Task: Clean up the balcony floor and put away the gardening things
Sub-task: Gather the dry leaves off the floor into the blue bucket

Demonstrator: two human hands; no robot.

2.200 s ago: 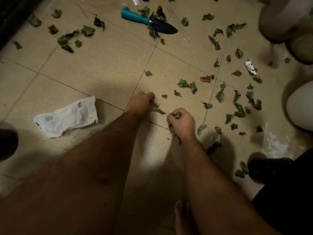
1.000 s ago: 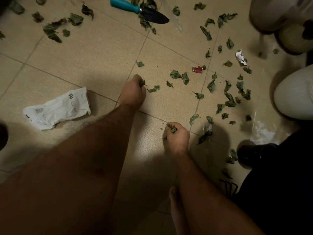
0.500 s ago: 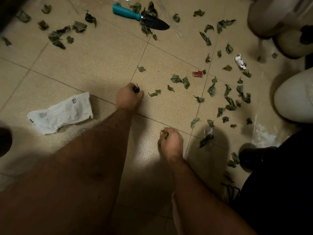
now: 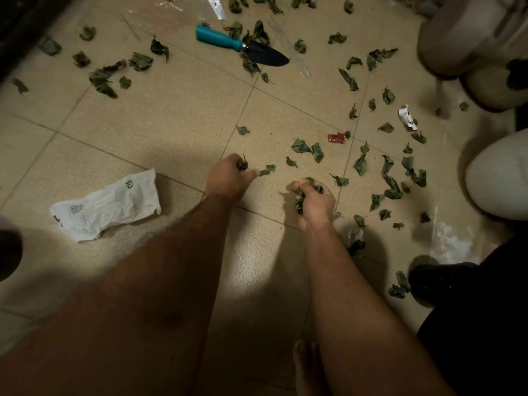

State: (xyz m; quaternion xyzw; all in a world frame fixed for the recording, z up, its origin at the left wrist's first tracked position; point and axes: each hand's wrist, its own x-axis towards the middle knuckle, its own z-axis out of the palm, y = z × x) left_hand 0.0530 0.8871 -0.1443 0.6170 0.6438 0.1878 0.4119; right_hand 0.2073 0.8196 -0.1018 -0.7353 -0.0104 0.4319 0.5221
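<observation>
Now, white bag: the crumpled white plastic bag [image 4: 105, 205] lies left, near.
Left hand [image 4: 227, 178]: fingers curled round dry green leaves [image 4: 388, 178], thumb by another.
Right hand [image 4: 315, 200]: fist full; empty it soon, I think.

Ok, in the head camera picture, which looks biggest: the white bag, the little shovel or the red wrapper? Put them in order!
Biggest to smallest, as they look:
1. white bag
2. shovel, though it lies farther from the camera, so it may look smaller than it is
3. red wrapper, clearly the smallest
</observation>
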